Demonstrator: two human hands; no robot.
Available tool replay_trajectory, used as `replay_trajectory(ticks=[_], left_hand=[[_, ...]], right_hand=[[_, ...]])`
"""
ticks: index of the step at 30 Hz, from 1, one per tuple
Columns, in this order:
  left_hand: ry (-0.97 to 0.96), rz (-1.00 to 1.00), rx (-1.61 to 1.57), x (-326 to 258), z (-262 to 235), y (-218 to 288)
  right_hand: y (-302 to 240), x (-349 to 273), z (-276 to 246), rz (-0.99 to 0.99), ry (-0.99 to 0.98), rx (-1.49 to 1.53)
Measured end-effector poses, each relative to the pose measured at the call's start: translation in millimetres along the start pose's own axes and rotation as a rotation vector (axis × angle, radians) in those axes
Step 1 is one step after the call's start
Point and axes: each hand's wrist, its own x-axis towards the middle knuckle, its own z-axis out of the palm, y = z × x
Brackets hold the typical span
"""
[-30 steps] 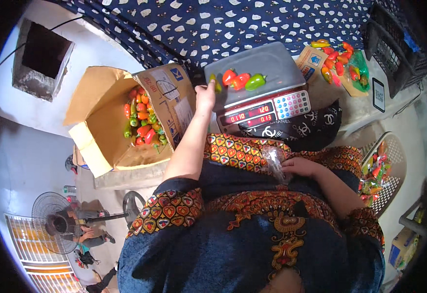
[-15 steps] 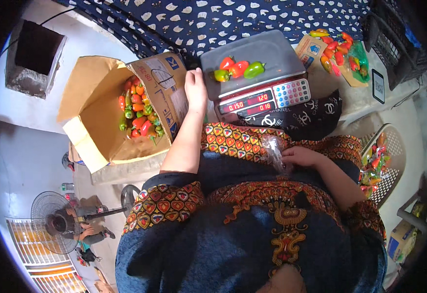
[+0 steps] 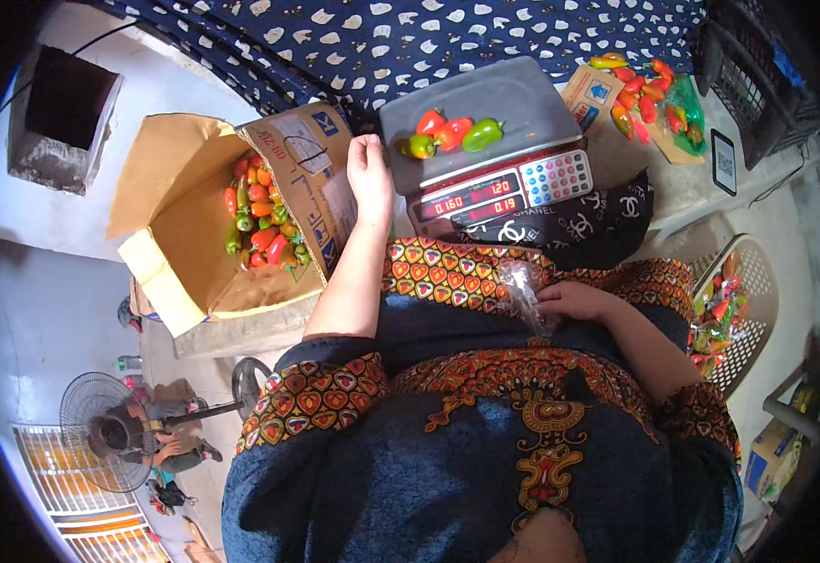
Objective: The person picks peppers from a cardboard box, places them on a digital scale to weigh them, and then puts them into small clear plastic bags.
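My left hand [image 3: 370, 178], its fingers curled, lies between the cardboard box [image 3: 180, 225] and the left edge of the digital scale [image 3: 523, 98]. Whether it grips anything is hidden. Several red and green peppers [image 3: 452, 133] rest on the scale's dark platform, and its red display is lit. Down by my lap, my right hand [image 3: 577, 300] pinches a clear plastic bag [image 3: 523, 291]. More red, orange and green peppers [image 3: 269, 218] are heaped inside the open box, which lies tipped toward me.
Loose peppers [image 3: 649, 98] lie on cardboard and green plastic at the back right, near a black crate [image 3: 752, 103] and a framed printed code [image 3: 724, 161]. Bagged peppers fill a perforated basket [image 3: 757, 324] on the right. A standing fan [image 3: 105, 432] and a person [image 3: 166, 446] are at lower left.
The figures on the scale's display have risen slightly. The view has shifted a little; both hands keep nearly the same places, the right still on the plastic bag.
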Motion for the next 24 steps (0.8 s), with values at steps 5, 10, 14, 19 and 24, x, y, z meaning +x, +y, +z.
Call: replay_trajectory(ticks=[5,10,14,19,24], left_hand=[[-0.019,0.01,-0.017,2.0,0.2,-3.2],[-0.189,0.124,0.381,10.7,1.3,-28.8],[-0.39,0.26,0.845,2.2,16.8,-29.9],[-0.386,0.322,1.133,1.0,19.4,-17.1],[-0.206,0.461,0.437,0.3,16.9,21.2]], right_hand=[[2.6,1.5,-1.1,-0.011,-0.003,-0.013],[10.2,4.3,-0.8,-0.069,0.013,-0.065],[-26.5,-16.5,-2.7,-0.033,0.017,-0.534],[-54.3,-45.3,-26.4,-0.205,0.554,-0.769],[-90.6,-54.3,-39.2,-0.278,0.929,-0.822]])
